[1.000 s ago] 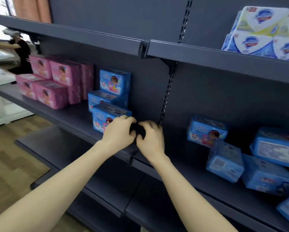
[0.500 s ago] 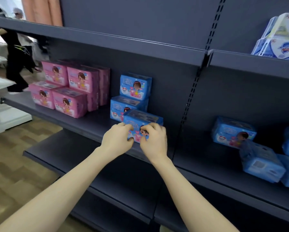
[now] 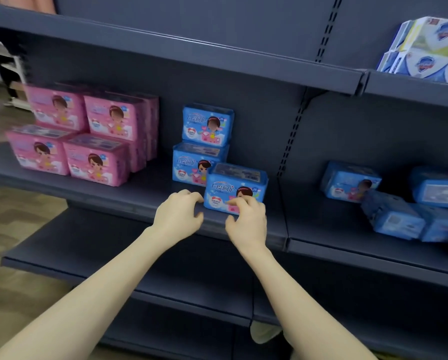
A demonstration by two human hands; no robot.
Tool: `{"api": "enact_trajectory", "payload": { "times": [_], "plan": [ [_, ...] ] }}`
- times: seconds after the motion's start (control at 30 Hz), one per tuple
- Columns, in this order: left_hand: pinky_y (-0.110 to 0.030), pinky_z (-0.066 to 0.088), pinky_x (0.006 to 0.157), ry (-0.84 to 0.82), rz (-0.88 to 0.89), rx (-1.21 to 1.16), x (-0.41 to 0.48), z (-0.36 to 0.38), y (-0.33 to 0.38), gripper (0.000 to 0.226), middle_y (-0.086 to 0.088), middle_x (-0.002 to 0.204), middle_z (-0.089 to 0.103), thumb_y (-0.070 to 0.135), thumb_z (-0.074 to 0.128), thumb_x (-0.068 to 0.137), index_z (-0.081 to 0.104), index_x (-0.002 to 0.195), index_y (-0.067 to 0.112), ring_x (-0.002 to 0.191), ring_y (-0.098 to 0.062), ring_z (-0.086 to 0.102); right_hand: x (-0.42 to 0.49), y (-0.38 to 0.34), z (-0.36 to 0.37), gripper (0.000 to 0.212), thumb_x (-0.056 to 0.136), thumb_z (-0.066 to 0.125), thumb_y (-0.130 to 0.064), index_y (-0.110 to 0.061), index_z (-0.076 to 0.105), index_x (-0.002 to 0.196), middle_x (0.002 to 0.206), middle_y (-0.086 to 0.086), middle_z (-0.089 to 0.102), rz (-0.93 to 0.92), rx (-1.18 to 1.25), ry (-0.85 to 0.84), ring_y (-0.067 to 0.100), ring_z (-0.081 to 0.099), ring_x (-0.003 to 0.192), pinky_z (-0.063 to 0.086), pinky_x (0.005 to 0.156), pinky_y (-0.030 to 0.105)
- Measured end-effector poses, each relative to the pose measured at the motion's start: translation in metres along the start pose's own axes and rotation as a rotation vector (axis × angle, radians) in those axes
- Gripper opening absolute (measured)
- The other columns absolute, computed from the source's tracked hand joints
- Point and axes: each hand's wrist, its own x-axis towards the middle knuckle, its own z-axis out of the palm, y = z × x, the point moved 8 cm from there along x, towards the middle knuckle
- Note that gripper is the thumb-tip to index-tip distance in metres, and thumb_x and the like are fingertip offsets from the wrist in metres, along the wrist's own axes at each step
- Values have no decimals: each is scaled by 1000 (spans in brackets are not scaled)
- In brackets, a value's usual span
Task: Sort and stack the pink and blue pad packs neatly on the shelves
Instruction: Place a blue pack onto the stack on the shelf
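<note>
Front blue pack (image 3: 234, 185) looks light, squashy, slick; take it by both ends; left hand (image 3: 177, 213) loose, holding nothing; right hand (image 3: 246, 219) touches its face, grip unclear.

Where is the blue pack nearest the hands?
Head view: the blue pack stands near the front edge of the middle shelf, in front of the two-high blue stack, left of the upright, right hand touching its face.

White-blue soap packs (image 3: 430, 48) stacked upper right; wood floor (image 3: 22, 219) lower left.
</note>
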Motion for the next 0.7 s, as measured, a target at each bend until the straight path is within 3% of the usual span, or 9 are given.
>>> {"api": "enact_trajectory", "payload": {
  "times": [0.23,0.5,0.7],
  "plan": [
    [-32,44,81,-12,29,-55,15,7,6,41,0,124,53,23,55,87,52,127,20,113,-21,50,15,2,-8,40,85,54,-7,-17,57,123,132,-1,45,29,-31,66,22,34,124,34,104,38],
    [-37,47,87,22,44,-43,52,-4,15,45,-4,131,50,23,56,86,50,130,19,119,-24,48,51,7,-25,39,84,54,-10,-14,58,123,131,6,48,48,-3,136,28,38,119,37,98,37],
    [-39,42,98,-11,92,-33,82,0,37,56,-10,137,39,22,61,85,42,137,17,125,-31,38,72,18,-26,56,79,60,-24,-17,44,133,139,9,35,62,-81,-2,31,32,124,33,104,39]
  ]
}}
